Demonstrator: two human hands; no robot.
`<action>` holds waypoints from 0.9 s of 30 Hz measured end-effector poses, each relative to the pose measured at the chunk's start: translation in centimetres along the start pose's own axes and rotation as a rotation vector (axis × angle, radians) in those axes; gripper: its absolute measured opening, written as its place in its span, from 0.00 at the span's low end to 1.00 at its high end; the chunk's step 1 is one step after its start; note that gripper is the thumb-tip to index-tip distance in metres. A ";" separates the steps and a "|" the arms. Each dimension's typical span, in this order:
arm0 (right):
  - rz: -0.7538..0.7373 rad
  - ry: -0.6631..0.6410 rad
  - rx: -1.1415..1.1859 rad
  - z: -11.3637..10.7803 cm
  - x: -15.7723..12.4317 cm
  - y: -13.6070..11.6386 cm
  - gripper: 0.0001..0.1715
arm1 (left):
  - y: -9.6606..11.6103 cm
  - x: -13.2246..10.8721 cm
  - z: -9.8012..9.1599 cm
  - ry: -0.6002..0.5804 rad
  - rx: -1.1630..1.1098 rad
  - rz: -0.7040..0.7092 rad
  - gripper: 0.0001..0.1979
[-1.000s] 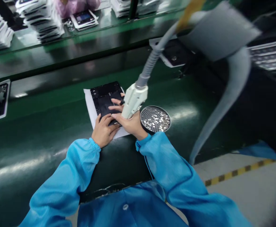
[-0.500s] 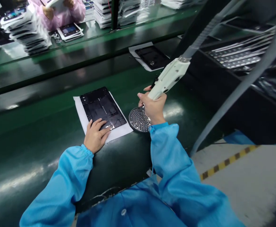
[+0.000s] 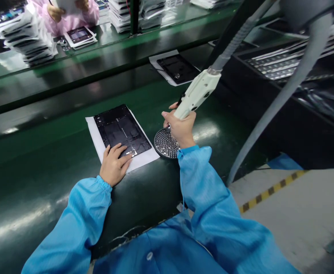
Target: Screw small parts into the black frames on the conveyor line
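While the left hand (image 3: 114, 164) lies flat with fingers spread on the near edge of the black panel (image 3: 122, 131), pinning it to its white sheet (image 3: 98, 142), the right hand (image 3: 179, 127) is closed in a fist around the handle of the pale powered driver (image 3: 197, 94), whose tip points down into the round screw dish (image 3: 163, 144). A second ago that driver stood over the panel beside the left fingers; half a second ago it had already swung right, above the dish, and now it sits slightly lower there, tilted up and to the right. By my reading, one fastening on the panel is finished and the tip is collecting another screw, though the tip itself is hidden behind the fist. The panel has not shifted on the green belt (image 3: 41, 182).

Counting outward: two blue sleeves, two hands, one driver on one grey hose (image 3: 235, 40), one dish holding too many small screws to count, one panel on one sheet. Farther along the belt lies a second black panel (image 3: 177, 68) on its own sheet. Beyond, on the far bench, one person in a pink sleeve (image 3: 66, 17) holds something white, with one tablet-like unit (image 3: 79, 35) before them and several stacks of trays (image 3: 26, 38), at least three, blurred.
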State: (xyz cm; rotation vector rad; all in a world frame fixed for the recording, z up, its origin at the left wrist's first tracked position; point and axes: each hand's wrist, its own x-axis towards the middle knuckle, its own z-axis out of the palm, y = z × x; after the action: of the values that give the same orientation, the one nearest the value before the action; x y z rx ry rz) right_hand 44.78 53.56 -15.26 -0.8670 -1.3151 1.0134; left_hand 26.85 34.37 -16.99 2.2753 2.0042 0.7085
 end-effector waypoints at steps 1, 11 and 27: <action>0.004 -0.003 0.002 0.0 0.0 0.1 0.15 | 0.0 0.0 0.0 0.000 0.001 0.000 0.11; -0.019 -0.012 -0.031 0.1 -0.1 0.2 0.11 | -0.1 0.0 0.1 0.015 0.029 0.021 0.11; -0.037 -0.001 -0.034 0.2 -0.5 -0.8 0.11 | 0.1 -0.1 0.1 0.026 0.015 -0.013 0.12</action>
State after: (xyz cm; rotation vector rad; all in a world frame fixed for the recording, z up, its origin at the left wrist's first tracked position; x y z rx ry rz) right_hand 44.70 52.83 -14.61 -0.8653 -1.3475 0.9652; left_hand 26.95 34.34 -17.09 2.2709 2.0400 0.7285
